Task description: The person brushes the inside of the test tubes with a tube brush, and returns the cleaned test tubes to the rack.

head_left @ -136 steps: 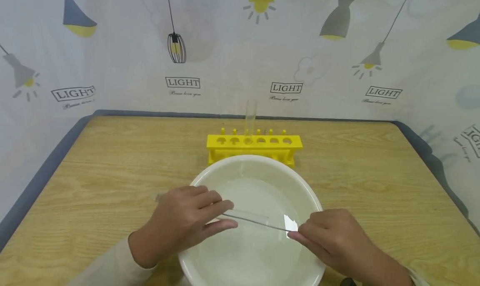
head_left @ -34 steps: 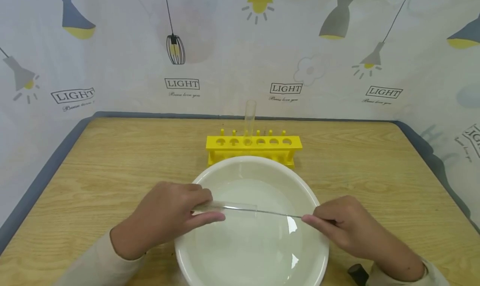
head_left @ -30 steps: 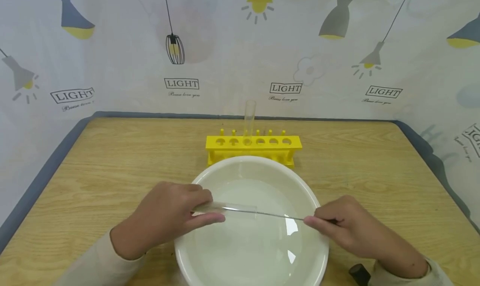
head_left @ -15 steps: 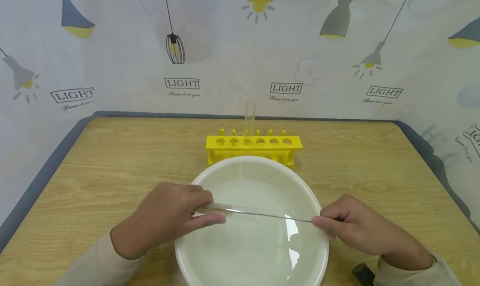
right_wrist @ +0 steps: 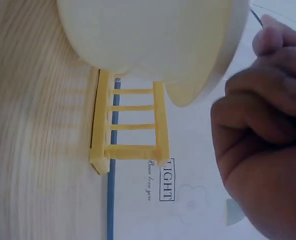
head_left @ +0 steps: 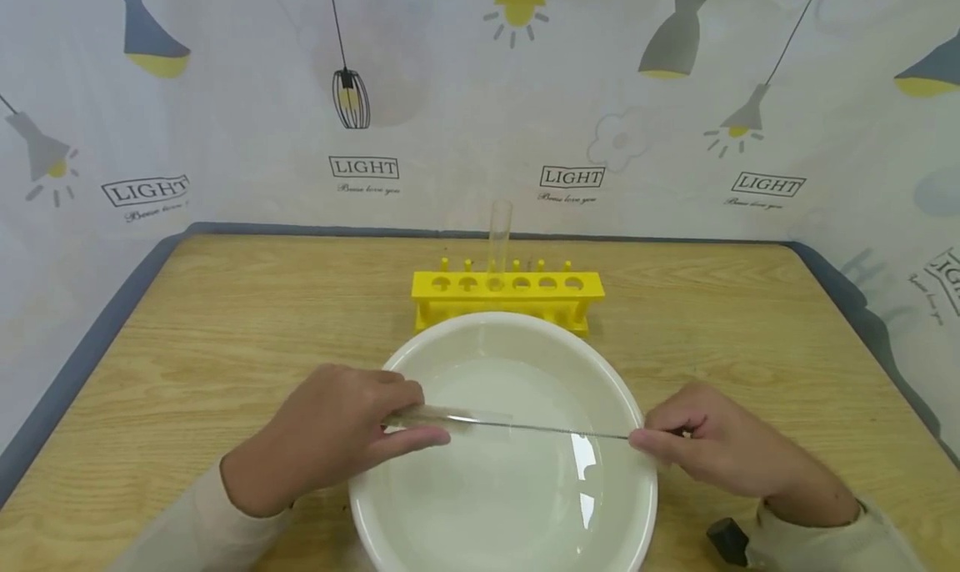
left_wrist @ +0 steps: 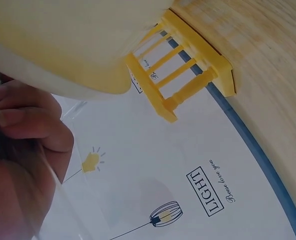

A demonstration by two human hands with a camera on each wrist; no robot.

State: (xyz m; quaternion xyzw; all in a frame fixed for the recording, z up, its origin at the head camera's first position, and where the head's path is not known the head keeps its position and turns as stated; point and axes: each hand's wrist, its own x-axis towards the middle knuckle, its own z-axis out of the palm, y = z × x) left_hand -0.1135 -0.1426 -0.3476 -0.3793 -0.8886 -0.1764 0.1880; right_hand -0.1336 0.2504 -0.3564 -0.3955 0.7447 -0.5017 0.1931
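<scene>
My left hand [head_left: 330, 439] grips a clear test tube [head_left: 487, 426] that lies nearly level over a white basin [head_left: 360, 505], its mouth towards the right. A thin twisted wire [head_left: 570, 431] runs out of the tube's mouth, and my right hand [head_left: 727, 447] pinches its far end between thumb and curled fingers above the basin's right rim. Water lies in the basin. In the left wrist view my left hand [left_wrist: 27, 145] is curled round the clear tube. The right wrist view shows the curled fingers of my right hand [right_wrist: 263, 125] beside the basin [right_wrist: 148, 35].
Behind the basin stands a yellow rack [head_left: 508, 285] with one clear tube [head_left: 500, 238] upright in it. A dark stopper-like piece [head_left: 727, 541] lies on the wooden table [head_left: 225, 330] by my right sleeve. A printed cloth [head_left: 465, 122] hangs behind the table.
My right hand has moved a little to the right, and more wire shows outside the tube. My left hand and the tube moved left earlier and have since stayed nearly still.
</scene>
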